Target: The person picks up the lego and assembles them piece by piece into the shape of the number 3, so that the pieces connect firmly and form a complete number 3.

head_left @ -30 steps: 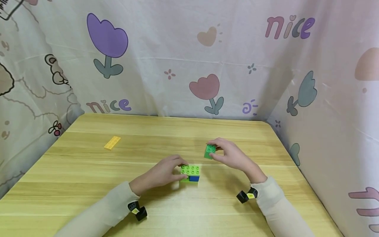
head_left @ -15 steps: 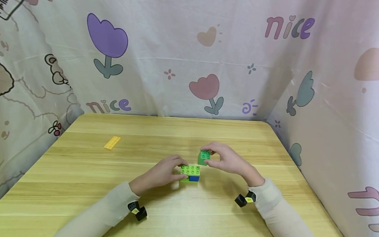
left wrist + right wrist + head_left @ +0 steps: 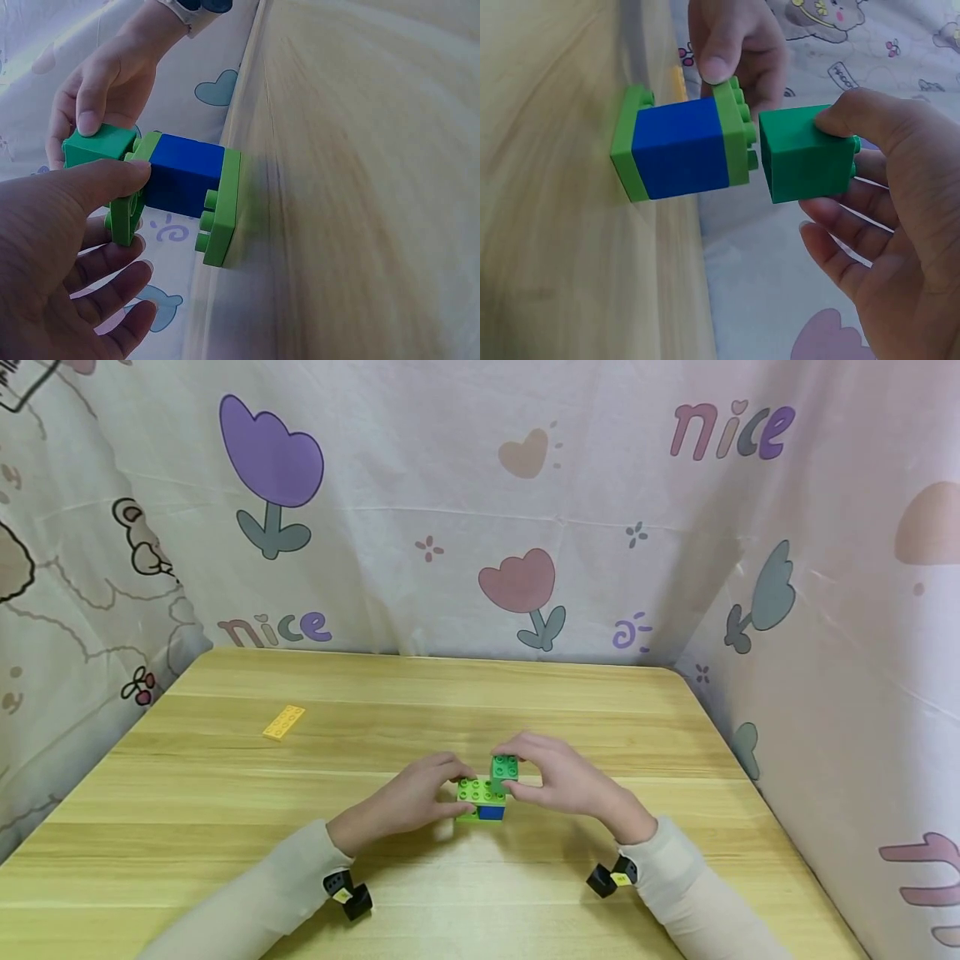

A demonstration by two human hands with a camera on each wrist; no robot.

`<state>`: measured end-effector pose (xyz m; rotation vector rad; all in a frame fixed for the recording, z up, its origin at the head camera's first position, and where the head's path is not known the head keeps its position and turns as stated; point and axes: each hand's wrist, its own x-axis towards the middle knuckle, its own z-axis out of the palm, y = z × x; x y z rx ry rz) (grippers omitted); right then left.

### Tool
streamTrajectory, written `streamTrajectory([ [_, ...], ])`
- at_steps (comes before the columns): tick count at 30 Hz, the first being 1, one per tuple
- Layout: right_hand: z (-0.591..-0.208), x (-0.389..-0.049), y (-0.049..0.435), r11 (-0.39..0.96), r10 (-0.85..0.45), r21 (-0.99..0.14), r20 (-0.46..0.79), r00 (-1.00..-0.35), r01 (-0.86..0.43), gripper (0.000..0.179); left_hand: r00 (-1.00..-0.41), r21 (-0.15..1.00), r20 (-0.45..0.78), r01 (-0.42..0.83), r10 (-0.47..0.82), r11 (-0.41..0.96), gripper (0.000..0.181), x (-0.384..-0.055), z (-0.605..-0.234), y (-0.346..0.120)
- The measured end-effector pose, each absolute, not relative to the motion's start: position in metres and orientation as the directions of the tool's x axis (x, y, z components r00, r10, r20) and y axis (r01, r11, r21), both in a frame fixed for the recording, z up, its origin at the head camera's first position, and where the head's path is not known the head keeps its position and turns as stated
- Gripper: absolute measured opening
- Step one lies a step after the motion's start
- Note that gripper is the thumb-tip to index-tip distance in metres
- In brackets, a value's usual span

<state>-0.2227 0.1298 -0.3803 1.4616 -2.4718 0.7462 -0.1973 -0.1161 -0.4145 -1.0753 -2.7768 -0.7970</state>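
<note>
On the table stands a small stack: a blue brick (image 3: 681, 148) between two lime green plates, the upper plate (image 3: 477, 790) with its studs bare. My left hand (image 3: 415, 793) grips the upper plate at its left end, thumb in front and fingers behind. A green brick (image 3: 802, 154) is pinched between thumb and fingers of my right hand (image 3: 573, 781). It hangs just over the right end of the upper plate, studs up. In the right wrist view a narrow gap shows between the green brick's hollow underside and the plate's studs.
A yellow plate (image 3: 284, 723) with studs lies at the back left of the wooden table (image 3: 360, 702). A printed cloth (image 3: 405, 468) hangs behind the table and along both sides. Each wrist wears a small black camera.
My right hand has brought the green brick left and toward me, from beyond the stack's right side to above its right end. My left hand and the stack have stayed put.
</note>
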Motion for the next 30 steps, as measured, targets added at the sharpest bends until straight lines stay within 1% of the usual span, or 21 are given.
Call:
streamTrajectory([
  [4, -0.3826, -0.2208, 0.1269, 0.379, -0.773, -0.329, 0.401, -0.491, -0.865, 0.036, -0.757, 0.449, 0.23, 0.64, 0.611, 0.624, 0.038, -0.197, -0.4142, -0.1161],
  [11, -0.3858, -0.2194, 0.1257, 0.375, -0.781, -0.34, 0.386, -0.491, -0.862, 0.037, -0.757, 0.458, 0.23, 0.639, 0.612, 0.618, 0.039, -0.1967, -0.4141, -0.1163],
  [22, -0.3872, -0.2193, 0.1233, 0.349, -0.792, -0.33, 0.397, -0.464, -0.877, 0.038, -0.753, 0.453, 0.237, 0.645, 0.614, 0.616, 0.038, -0.1964, -0.4145, -0.1165],
  [30, -0.3882, -0.2194, 0.1243, 0.346, -0.787, -0.35, 0.396, -0.472, -0.871, 0.038, -0.755, 0.456, 0.235, 0.642, 0.613, 0.616, 0.038, -0.1956, -0.4144, -0.1164],
])
